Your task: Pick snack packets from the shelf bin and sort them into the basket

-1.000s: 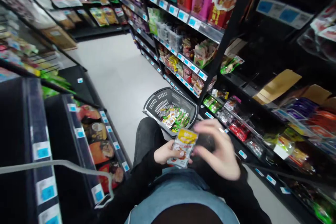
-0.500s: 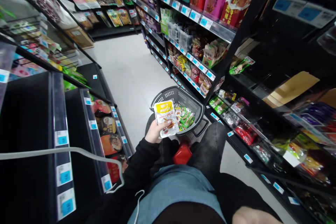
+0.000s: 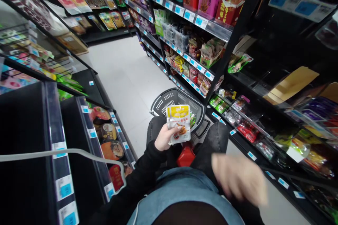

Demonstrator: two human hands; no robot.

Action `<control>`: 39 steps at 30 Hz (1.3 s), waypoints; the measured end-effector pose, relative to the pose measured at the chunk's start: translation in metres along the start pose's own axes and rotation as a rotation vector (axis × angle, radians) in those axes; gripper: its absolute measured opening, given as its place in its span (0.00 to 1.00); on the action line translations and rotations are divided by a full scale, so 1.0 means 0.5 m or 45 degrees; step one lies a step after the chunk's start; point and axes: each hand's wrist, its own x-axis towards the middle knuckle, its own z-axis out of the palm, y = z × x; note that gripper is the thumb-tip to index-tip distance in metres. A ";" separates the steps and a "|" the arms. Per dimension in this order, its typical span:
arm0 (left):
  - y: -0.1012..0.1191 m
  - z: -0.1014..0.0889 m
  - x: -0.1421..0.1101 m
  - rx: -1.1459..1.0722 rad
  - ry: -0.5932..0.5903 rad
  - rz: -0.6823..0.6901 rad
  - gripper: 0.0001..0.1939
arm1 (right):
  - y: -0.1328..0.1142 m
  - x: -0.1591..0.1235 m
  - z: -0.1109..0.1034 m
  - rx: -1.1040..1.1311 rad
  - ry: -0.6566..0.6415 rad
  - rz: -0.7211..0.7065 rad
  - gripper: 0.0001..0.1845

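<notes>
My left hand (image 3: 164, 138) grips a stack of white snack packets with yellow tops (image 3: 179, 122), held upright over the near edge of a grey shopping basket (image 3: 163, 100) that sits on the floor in front of my knees. More green and yellow packets (image 3: 192, 120) lie inside the basket. My right hand (image 3: 238, 178) is low at the right, smeared by motion, with nothing visible in it; its fingers cannot be made out.
Black shop shelves line both sides of the aisle, with blue price tags (image 3: 188, 15). Snack bags (image 3: 248, 130) fill the low right shelves, bowl noodles (image 3: 107, 133) the low left ones. A red object (image 3: 186, 156) lies between my knees. The pale floor (image 3: 124, 74) runs ahead.
My left hand has shifted the packets slightly right and closer. My right hand, down at the frame's bottom edge half a second ago, has come up into view at the right.
</notes>
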 end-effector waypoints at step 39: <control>0.029 0.051 -0.038 -0.164 -0.104 -0.011 0.18 | 0.081 0.095 0.010 1.514 0.279 0.582 0.19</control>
